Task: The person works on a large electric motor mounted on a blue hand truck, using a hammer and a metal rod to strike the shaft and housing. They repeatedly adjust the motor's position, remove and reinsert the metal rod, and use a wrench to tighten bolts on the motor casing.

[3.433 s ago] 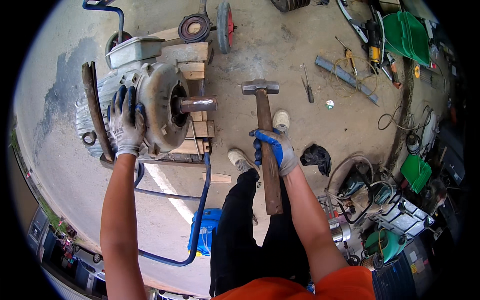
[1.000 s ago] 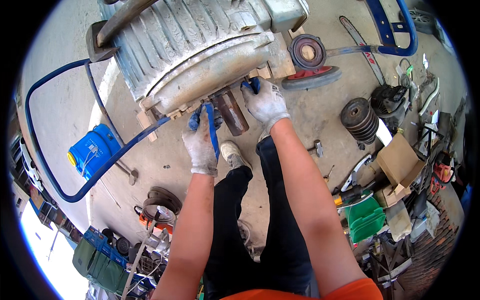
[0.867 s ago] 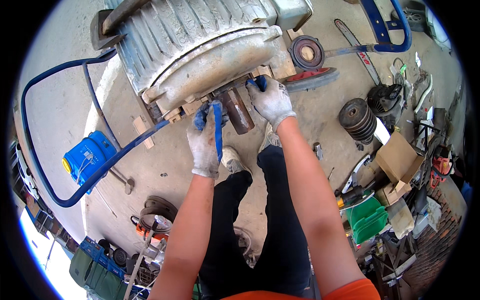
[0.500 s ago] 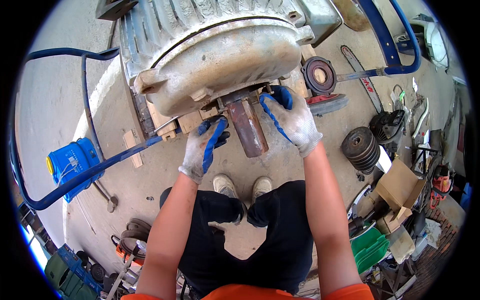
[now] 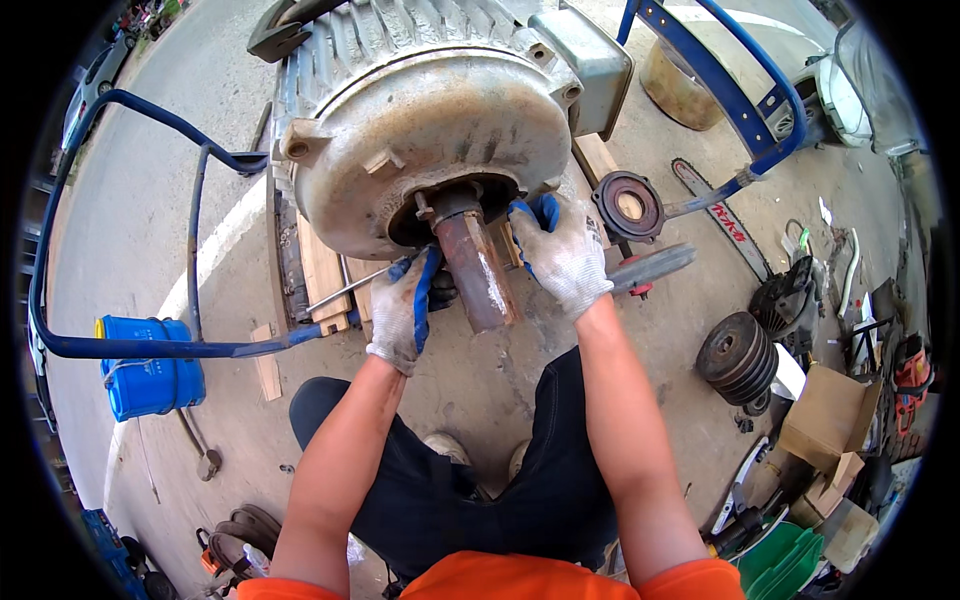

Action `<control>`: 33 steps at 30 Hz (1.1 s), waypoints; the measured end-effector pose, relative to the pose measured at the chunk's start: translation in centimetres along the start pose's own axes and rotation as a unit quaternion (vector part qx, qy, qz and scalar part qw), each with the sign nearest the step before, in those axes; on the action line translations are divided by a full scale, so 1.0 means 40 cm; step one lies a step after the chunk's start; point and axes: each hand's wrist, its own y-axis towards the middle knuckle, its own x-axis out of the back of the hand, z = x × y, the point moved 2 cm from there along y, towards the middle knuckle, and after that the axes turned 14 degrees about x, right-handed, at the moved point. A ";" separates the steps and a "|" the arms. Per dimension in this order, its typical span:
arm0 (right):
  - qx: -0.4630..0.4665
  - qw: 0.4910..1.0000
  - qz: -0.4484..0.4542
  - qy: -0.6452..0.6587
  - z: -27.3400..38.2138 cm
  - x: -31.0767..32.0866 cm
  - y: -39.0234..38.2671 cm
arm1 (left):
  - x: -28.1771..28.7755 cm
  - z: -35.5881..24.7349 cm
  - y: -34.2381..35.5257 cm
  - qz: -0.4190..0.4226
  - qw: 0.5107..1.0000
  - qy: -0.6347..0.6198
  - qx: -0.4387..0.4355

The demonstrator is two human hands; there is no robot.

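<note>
A large grey electric motor (image 5: 440, 130) with a rusty end cover faces me, its thick brown shaft (image 5: 480, 275) pointing toward me and down. Close against the shaft's left side is my left hand (image 5: 400, 310), in a white glove with blue coating, fingers curled and partly hidden. A thin metal rod (image 5: 350, 288) runs up to that glove; whether it is held I cannot tell. A bolt (image 5: 424, 207) sticks out of the cover's dark central opening. My right hand (image 5: 562, 250), gloved alike, has its fingers bent in at the opening's lower right edge; their tips are hidden.
Wooden boards (image 5: 322, 265) lie under the motor, inside a blue tube frame (image 5: 190, 348). To the right are a rusty ring flange (image 5: 629, 205), a wheel (image 5: 655, 268), a chainsaw (image 5: 780, 290), a grooved pulley (image 5: 738, 360) and a cardboard box (image 5: 825, 415). A blue container (image 5: 152, 370) stands left.
My view has tilted up and come lower, showing more of the cover's opening. My left hand has dropped from beside the bolt to below it; the right stays at the opening's right edge.
</note>
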 end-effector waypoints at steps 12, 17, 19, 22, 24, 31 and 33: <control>0.040 0.999 -0.026 0.004 -0.037 -0.018 -0.027 | 0.025 0.025 0.012 0.035 0.966 0.196 -0.163; 0.006 0.996 -0.027 0.085 -0.070 -0.043 -0.032 | -0.005 -0.011 -0.029 0.042 0.993 0.083 -0.066; -0.003 0.990 -0.026 0.137 -0.077 -0.044 -0.029 | 0.005 -0.002 -0.012 0.031 0.998 0.051 -0.034; -0.039 0.929 -0.067 0.362 -0.109 -0.069 -0.015 | 0.006 0.000 0.010 0.019 0.997 0.047 -0.051; -0.054 0.913 -0.072 0.399 -0.102 -0.074 -0.011 | 0.023 0.005 0.028 0.031 0.997 0.038 -0.055; -0.059 0.913 -0.068 0.399 -0.106 -0.069 0.003 | 0.004 0.003 0.013 0.059 0.996 0.007 -0.068; -0.031 0.912 -0.070 0.404 -0.099 -0.068 0.000 | -0.003 -0.003 0.009 0.044 0.996 0.018 -0.069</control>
